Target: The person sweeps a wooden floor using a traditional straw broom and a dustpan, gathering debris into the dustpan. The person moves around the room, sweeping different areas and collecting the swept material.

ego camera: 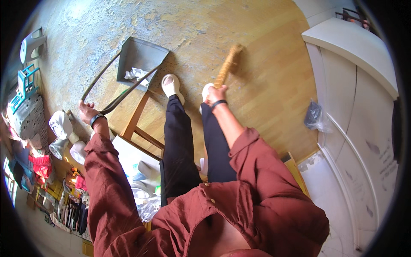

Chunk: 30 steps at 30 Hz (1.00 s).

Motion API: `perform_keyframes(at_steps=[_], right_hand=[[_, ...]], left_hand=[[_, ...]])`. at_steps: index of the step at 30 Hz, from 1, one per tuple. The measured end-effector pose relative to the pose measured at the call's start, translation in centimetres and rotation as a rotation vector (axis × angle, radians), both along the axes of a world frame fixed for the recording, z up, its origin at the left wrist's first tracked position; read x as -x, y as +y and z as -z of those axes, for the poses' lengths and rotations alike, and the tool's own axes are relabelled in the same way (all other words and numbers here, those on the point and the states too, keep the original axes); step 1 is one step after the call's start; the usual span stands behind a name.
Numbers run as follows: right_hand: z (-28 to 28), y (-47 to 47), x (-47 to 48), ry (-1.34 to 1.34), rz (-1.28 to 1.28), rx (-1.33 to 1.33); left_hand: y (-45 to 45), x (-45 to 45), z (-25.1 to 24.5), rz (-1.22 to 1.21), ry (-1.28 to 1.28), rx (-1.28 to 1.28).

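Observation:
My left hand (87, 111) holds the long bent handle of a grey metal dustpan (143, 51), which rests on the floor left of my feet. Crumpled white paper (136, 74) lies inside the pan. In my right hand (216, 93) is a small straw broom (226, 67), gripped near its lower end and pointing away from me, over the floor to the right of the pan. The broom's far end is blurred. Both hands wear dark wristbands.
A wooden-legged table (136, 115) with plastic-wrapped things stands at my left. Farther left are a white stool (32, 46), a turquoise chair (24, 85) and several white containers. A dark item in clear plastic (313, 115) lies by the white cabinet (346, 77) at right.

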State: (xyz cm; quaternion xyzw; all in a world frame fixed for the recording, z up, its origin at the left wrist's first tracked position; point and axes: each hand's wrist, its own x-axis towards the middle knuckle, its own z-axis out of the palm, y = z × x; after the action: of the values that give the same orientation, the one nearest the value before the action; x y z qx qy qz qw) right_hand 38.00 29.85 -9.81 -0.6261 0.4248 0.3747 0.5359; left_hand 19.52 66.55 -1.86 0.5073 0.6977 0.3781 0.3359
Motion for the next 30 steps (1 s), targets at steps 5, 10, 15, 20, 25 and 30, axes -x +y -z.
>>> perform_keyframes(at_steps=[5, 10, 15, 20, 25, 30], right_hand=[[-2.9, 10.4, -1.0, 0.049, -0.158, -0.078], [-5.7, 8.2, -4.0, 0.050, -0.167, -0.258], [-8.7, 2.1, -7.5, -0.068, -0.384, 0.084], [-1.7, 2.0, -13.0, -0.056, -0.428, 0.189], [2.9, 12.2, -5.3, 0.046, -0.501, 0.174], [-1.1, 18.6, 2.7, -0.100, -0.997, 0.149]], left_hand=[[-1.9, 1.7, -1.0, 0.386, -0.012, 0.143], [0.6, 2.2, -2.5, 0.414, 0.053, 0.365], [5.0, 1.1, -3.8, 0.582, 0.074, 0.347], [10.9, -1.2, -3.8, 0.878, 0.256, 0.361], [13.4, -7.5, -3.0, 1.140, 0.493, 0.262], [15.1, -8.4, -2.5, 1.178, 0.392, 0.281]])
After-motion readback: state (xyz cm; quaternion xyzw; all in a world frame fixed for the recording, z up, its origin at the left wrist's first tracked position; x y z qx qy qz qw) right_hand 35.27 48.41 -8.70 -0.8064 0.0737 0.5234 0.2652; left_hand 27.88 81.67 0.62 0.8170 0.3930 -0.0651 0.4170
